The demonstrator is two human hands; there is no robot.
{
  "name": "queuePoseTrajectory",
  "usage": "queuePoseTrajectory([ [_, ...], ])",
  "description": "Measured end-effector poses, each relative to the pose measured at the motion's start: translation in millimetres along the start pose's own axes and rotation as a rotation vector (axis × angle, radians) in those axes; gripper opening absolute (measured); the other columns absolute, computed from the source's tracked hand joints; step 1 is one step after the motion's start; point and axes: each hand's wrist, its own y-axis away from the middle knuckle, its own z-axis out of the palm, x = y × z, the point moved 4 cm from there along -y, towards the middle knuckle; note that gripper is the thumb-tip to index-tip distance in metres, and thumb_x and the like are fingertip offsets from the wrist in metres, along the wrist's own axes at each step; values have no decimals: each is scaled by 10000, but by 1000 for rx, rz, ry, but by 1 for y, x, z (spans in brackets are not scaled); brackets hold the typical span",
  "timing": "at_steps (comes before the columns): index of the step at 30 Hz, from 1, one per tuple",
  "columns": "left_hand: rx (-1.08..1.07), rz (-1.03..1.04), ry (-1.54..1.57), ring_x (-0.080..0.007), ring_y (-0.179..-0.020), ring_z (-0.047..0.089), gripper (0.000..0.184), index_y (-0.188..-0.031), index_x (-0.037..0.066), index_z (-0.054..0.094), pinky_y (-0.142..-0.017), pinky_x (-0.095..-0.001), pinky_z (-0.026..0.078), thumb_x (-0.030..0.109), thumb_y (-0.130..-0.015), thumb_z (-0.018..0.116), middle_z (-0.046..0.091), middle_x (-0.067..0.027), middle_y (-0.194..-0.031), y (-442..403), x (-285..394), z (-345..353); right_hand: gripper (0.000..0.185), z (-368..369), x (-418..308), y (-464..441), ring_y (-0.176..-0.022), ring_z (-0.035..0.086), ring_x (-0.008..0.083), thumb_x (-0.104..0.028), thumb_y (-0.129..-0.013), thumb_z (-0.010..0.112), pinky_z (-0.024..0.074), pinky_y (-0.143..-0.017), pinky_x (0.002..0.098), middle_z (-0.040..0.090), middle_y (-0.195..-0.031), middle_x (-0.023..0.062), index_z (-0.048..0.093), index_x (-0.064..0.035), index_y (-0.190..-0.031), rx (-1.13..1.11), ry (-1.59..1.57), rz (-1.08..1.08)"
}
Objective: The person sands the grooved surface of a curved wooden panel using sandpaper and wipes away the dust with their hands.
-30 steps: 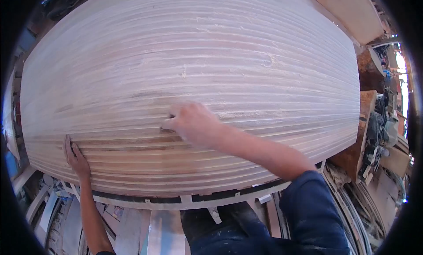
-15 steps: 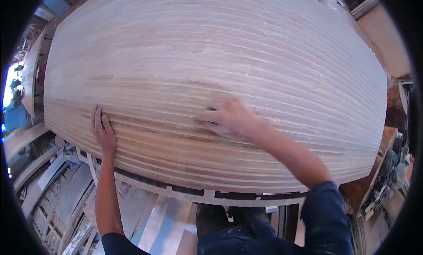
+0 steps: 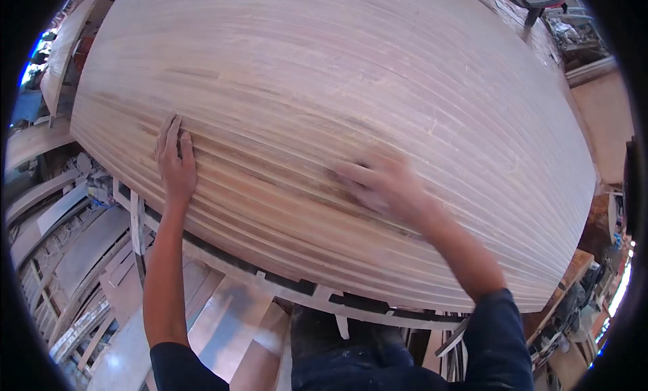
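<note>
A broad curved wooden hull-like shell (image 3: 283, 73) of narrow strips fills the middle of the head view, dusted pale over much of its surface. My left hand (image 3: 177, 158) lies flat on its lower left part, fingers stretched out and pointing away from me, holding nothing. Further right, my right hand (image 3: 385, 185) is pressed to the strips with its fingers curled and smeared by motion. A small dark patch shows between its thumb and fingers; what it is, I cannot make out. Browner, darker wood surrounds both hands.
Below the shell's near edge runs a pale wooden frame (image 3: 290, 286) with dark gaps. Boards and offcuts (image 3: 88, 263) are piled at the lower left. A wooden panel (image 3: 597, 121) stands at the right, with clutter below it.
The view has tilted and shifted, so the shell appears rotated. My left hand stays flat on the strips. My right hand is still on the surface, blurred in both frames.
</note>
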Motion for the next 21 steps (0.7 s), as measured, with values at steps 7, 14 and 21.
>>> queuePoseTrajectory([
  [7, -16, -50, 60, -367, -1403, 484, 412, -1427, -19, 567, -1186, -449, 345, 196, -1087, 480, 554, -194, -1488, 2, -9, 9, 317, 35, -15, -55, -1021, 628, 281, -106, -915, 678, 524, -917, 460, 681, -1075, 86, 722, -190, -1217, -24, 115, 15],
  [14, -26, -55, -39, -379, -1402, 477, 423, -1431, -30, 554, -1192, -456, 340, 206, -1089, 475, 538, -206, -1502, -1, 0, 8, 387, -103, 44, 184, -849, 629, 199, -224, -744, 819, 528, -793, 371, 690, -931, -16, 795, -233, -1131, -85, 126, 157],
  [21, 1, -9, -74, -386, -1412, 462, 441, -1429, -28, 555, -1197, -470, 323, 228, -1075, 498, 545, -215, -1487, 2, -8, 9, 139, -3, 0, 1, -884, 654, 291, -207, -900, 750, 530, -824, 446, 706, -960, 70, 757, -127, -1012, 103, 42, 5],
])
